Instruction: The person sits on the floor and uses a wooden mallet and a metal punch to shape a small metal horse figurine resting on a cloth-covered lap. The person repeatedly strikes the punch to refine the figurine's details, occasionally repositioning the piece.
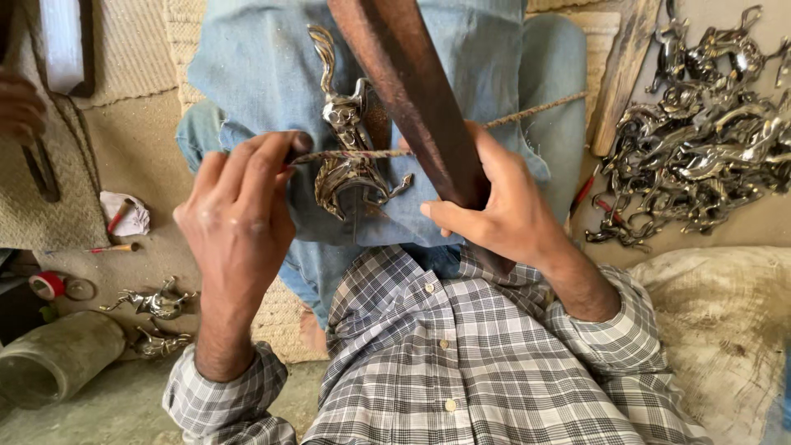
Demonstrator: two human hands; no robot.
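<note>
We saw a person sitting on the floor in faded blue jeans (264, 66) and a grey and white checked shirt (461, 354). A woven tan mat (124, 49) lay under the legs. At the right edge sat a big dusty cloth sack (725, 321). Above it lay a large heap of shiny silver metal horse figures (700, 140), all piled on each other.

A long, flat, dark brown bar (412, 91) that looked rusty leaned across the lap. The right hand (494, 206) was curled around its lower part, with the thumb pointing left and the fingers wrapped behind it.

The left hand (239, 214) was closed too. Its finger and thumb pinched one end of a thin twisted cord (354, 154). The cord was pulled tight and ran to the right, behind the bar, and out past the knee.

One shiny silver horse figure (350, 140) lay on the jeans, between the two hands. The cord crossed over its middle and touched it.

On the floor at the left lay a grey round pipe piece (58, 354). Just beside it were two more small silver horse figures (156, 317). Near them sat a red roll of tape (48, 285). At the top left edge we saw part of another person's hand (18, 103).
</note>
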